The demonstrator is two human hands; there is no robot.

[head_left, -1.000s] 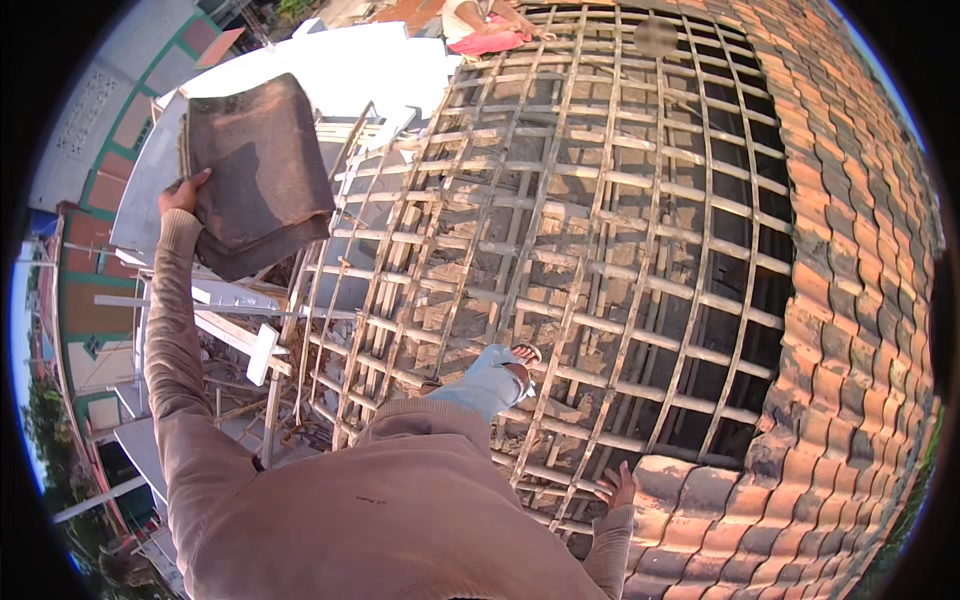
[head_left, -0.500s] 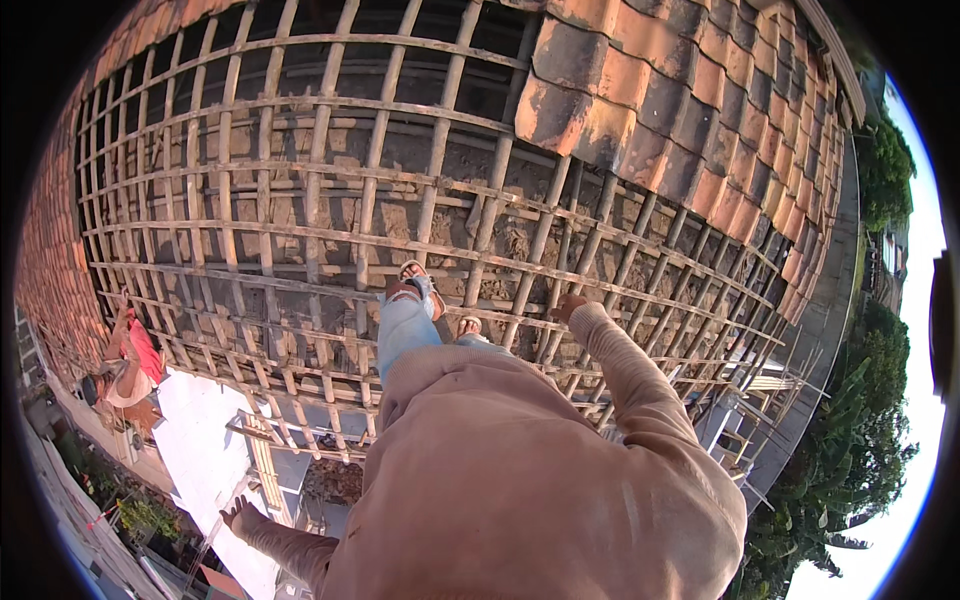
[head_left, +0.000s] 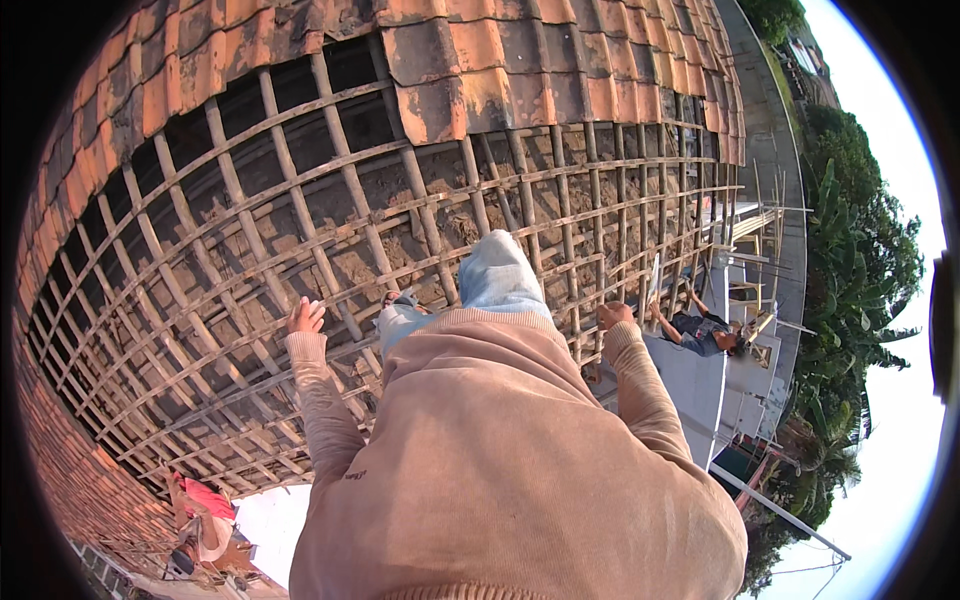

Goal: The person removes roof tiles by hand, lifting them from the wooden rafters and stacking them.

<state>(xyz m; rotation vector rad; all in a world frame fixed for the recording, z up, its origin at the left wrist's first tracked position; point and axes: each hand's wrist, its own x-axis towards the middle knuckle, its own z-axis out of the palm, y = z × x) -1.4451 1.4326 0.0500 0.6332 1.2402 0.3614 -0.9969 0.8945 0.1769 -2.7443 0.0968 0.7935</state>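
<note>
Bare wooden roof battens and rafters (head_left: 335, 165) form a grid beneath me, with dusty boards visible through the gaps. My left hand (head_left: 307, 316) is held out over the grid with its fingers spread, holding nothing. On the other side, my right hand (head_left: 614, 315) is curled closed close to the battens; whatever its fingers may hold is hidden. My raised knee in light blue jeans (head_left: 500, 272) is between the two hands. One sandalled foot (head_left: 400, 299) shows partly on the grid; the other is hidden.
Orange and blackened clay tiles (head_left: 500, 85) cover the roof ahead, and more tiles (head_left: 85, 480) lie at left. A person in red (head_left: 205, 500) is at the lower left. Another in a dark shirt (head_left: 702, 335) reaches upward below the right edge, beside a white wall (head_left: 685, 395).
My body has turned to the right and a knee has risen. My left hand has come up from low at the left to over the grid. The dark-shirted person has come into view.
</note>
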